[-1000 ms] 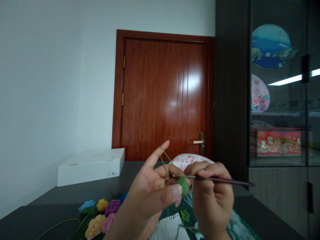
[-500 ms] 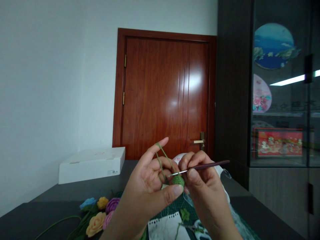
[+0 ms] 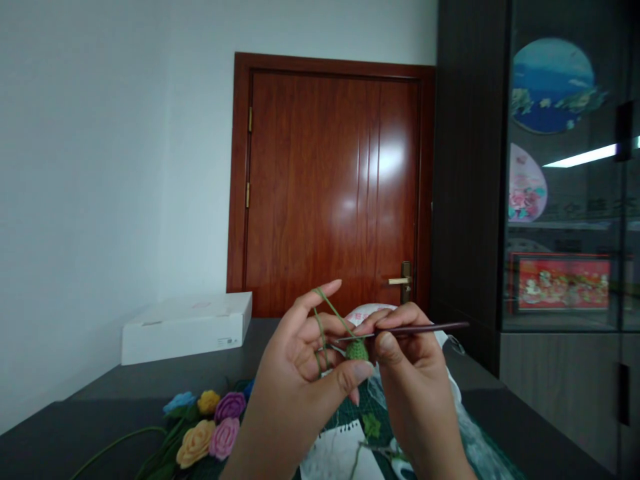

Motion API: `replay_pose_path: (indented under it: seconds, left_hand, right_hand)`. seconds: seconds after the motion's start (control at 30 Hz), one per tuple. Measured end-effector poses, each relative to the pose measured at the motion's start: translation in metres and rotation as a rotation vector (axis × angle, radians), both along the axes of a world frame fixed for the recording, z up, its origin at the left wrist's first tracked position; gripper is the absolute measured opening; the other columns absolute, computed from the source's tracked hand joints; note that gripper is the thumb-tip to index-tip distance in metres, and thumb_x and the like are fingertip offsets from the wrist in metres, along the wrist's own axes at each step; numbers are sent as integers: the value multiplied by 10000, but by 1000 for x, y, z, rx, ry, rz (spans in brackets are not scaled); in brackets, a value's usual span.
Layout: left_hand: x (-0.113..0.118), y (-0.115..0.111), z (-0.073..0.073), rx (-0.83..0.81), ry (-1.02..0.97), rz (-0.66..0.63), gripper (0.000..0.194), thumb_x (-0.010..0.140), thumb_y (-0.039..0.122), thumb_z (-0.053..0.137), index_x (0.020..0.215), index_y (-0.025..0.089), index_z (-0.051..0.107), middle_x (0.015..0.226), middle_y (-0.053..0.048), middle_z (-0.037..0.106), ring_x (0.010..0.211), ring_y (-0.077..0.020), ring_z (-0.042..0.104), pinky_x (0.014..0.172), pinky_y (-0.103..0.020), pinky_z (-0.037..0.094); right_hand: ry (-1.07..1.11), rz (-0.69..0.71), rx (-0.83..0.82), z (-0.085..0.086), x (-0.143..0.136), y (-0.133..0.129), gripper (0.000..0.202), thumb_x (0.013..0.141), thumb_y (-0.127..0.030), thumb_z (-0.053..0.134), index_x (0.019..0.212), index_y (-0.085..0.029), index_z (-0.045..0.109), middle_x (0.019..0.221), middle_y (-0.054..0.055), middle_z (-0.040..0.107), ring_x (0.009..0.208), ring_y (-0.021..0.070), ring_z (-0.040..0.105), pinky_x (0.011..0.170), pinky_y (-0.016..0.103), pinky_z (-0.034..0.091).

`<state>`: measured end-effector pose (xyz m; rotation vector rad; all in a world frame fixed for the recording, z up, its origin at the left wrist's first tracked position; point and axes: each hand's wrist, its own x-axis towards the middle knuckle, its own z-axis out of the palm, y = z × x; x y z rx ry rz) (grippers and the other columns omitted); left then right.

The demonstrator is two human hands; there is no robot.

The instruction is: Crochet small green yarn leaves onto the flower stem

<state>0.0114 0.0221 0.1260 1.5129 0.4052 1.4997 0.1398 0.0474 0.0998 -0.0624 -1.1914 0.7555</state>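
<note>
**Green piece sits under the hook shaft, just left of the right fingertips**

- Green crocheted piece [image 3: 357, 351]: pinched in the left hand [image 3: 305, 377], thumb along its lower edge. Left hand is the one on it; right fingertips are just beside.
- Hook [image 3: 433, 328]: grasped by the right hand [image 3: 415, 367]. Long axis runs nearly level across the view, tip to the left, handle end to the right and slightly up. Metal shaft crosses at the piece's top edge. Can't tell if the tip has caught yarn.
- Green yarn [image 3: 335, 312]: slants from the raised left index finger down to the piece; more strands lie by the other left fingers.
- Below the hands: notepad sheet [image 3: 337, 453], small green star-shaped piece [image 3: 371, 425] at its upper right. Crocheted flowers [image 3: 196, 443] beside the left forearm; white box [image 3: 185, 333] farther back.

Vs 0.5 s ago: hook flatter, piece slightly higher in view, pink flower [image 3: 225, 438] more exposed. Camera has shifted slightly too. Both holds unchanged.
</note>
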Motion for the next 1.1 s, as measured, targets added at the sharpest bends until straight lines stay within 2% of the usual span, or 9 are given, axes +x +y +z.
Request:
replay_pose_path:
  seconds: [0.1, 0.17, 0.27, 0.43, 0.67, 0.8, 1.1]
  left_hand:
    - [2, -5, 3, -16, -20, 48, 749, 716, 119, 857, 1375, 222, 517, 919, -7, 650, 702, -129, 622, 534, -205, 545]
    - [3, -6, 3, 3, -48, 46, 723, 705, 91, 859, 1343, 217, 543, 899, 4, 651, 770, -136, 655, 640, -212, 573]
    - [2, -3, 2, 17, -86, -22, 720, 693, 67, 863, 1326, 220, 557, 901, 11, 667, 818, -145, 690, 761, -242, 584]
    - [-2, 2, 1, 10, -64, -123, 667, 748, 131, 839, 1340, 202, 542, 948, -31, 699, 751, -179, 715, 658, -290, 611]
    - [-10, 7, 3, -30, -27, -178, 670, 777, 118, 810, 1366, 184, 497, 951, -54, 738, 799, -223, 742, 669, -320, 621]
    - [-13, 10, 4, -30, -6, -224, 692, 790, 94, 784, 1401, 170, 467, 915, -50, 734, 730, -208, 739, 683, -332, 610]
    - [-16, 10, 1, -6, 9, -274, 660, 806, 99, 770, 1402, 189, 500, 959, -63, 698, 791, -214, 710, 661, -332, 610]
  right_hand:
    - [24, 37, -24, 1, -2, -2, 98, 885, -276, 763, 883, -243, 671, 836, -18, 736, 695, 87, 634, 627, 176, 516]
    - [36, 50, -24, 2, -3, -4, 94, 885, -264, 762, 878, -238, 672, 834, -18, 736, 654, 75, 610, 613, 170, 515]
    - [56, 61, -9, 3, -3, -7, 90, 883, -244, 763, 875, -233, 675, 846, -22, 730, 623, 60, 594, 604, 163, 520]
    - [48, 39, 3, 2, 1, -9, 79, 897, -244, 747, 888, -234, 669, 851, -27, 720, 596, 55, 578, 559, 156, 514]
    - [32, -13, 18, 0, 3, -7, 77, 907, -236, 734, 904, -230, 658, 871, -18, 723, 590, 49, 587, 564, 157, 525]
    - [62, 21, 40, -1, -1, -7, 66, 926, -234, 706, 916, -234, 641, 852, -15, 718, 553, 55, 564, 510, 165, 518]
    - [97, 126, 32, 2, -4, -14, 91, 928, -270, 701, 916, -260, 611, 832, -31, 712, 528, 71, 520, 450, 175, 474]
